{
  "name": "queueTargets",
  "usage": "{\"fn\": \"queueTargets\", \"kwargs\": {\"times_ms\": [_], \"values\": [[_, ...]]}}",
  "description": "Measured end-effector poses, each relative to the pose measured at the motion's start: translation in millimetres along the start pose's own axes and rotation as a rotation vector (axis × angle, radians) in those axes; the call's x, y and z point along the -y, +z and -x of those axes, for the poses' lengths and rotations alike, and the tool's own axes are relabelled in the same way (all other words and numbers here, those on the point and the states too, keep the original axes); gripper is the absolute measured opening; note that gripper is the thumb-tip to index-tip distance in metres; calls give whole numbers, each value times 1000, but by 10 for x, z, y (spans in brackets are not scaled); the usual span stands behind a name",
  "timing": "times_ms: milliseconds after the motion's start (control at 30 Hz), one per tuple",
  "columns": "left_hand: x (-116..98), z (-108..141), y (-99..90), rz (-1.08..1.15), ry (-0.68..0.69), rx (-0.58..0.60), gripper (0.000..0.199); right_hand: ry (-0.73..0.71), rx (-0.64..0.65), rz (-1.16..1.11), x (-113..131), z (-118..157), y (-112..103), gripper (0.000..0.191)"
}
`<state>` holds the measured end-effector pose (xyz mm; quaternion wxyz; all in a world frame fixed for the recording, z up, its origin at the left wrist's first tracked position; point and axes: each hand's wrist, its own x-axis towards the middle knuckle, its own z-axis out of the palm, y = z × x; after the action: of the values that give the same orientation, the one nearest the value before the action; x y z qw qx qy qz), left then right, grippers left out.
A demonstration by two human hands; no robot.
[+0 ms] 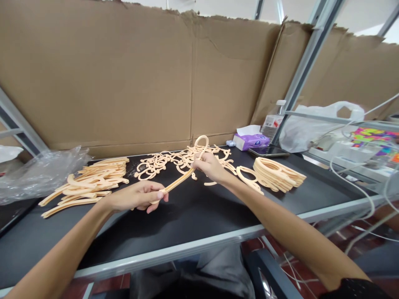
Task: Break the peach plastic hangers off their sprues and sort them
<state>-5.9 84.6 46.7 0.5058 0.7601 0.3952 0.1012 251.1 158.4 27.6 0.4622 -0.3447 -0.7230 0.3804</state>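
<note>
My left hand (146,196) is closed around the lower end of a long, slightly curved peach plastic strip (179,181), which looks like a clothes hanger arm. At the strip's upper end my right hand (207,166) pinches a peach plastic hook (202,141), its curved top rising above the fingers. Whether hook and strip are joined is hidden by the fingers. Left of my left hand lies a pile of similar strips (90,182). Behind my hands is a loose heap of small hooks (156,162). A stack of looped peach pieces (274,172) stands to the right.
The black tabletop (193,220) has a metal front rail (174,252). Clear plastic wrap (46,170) lies at left. A tissue pack (249,139), phone (268,151) and bottle (274,120) are at back right. White cables (355,187) hang at right, and cardboard (124,79) walls the back.
</note>
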Motion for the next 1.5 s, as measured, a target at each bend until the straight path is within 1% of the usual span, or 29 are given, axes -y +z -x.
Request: {"fn": "queueTargets", "kwargs": {"times_ms": [67, 200, 333, 467, 600, 733, 833, 967, 1033, 1167, 1267, 1500], "values": [[-1, -2, 0, -25, 2, -2, 47, 5, 8, 4, -13, 3, -4, 22], [-7, -9, 9, -66, 26, -45, 46, -20, 22, 16, -12, 9, -8, 22], [-6, -19, 28, -117, 6, -62, 50, 6, 47, 41, 21, 21, 12, 19], [-12, -18, 42, -101, -40, -70, 54, 11, 29, 75, 40, 20, 39, 20], [-21, -13, 44, -105, -81, -79, 56, 24, 39, 98, 42, 12, 41, 18], [-28, -11, 37, -103, -67, -118, 56, -2, 6, 145, 37, -10, 4, 20], [-48, -4, 34, -65, -48, -157, 57, -21, -22, 116, 32, -33, -38, 20], [-78, 11, 34, 86, -37, -147, 57, -15, -21, 46, 22, -56, -72, 20], [-73, 16, 27, 118, -35, -145, 58, -14, -19, 17, 21, -60, -75, 19], [-34, 19, 5, 28, -15, -163, 57, -5, -3, -9, 37, -54, -73, 19], [-33, 20, 5, -16, 3, -146, 57, -6, 6, 17, 47, -43, -70, 20], [-59, 2, 27, 50, 34, -127, 55, -31, -6, 39, 39, -40, -61, 21]]}}
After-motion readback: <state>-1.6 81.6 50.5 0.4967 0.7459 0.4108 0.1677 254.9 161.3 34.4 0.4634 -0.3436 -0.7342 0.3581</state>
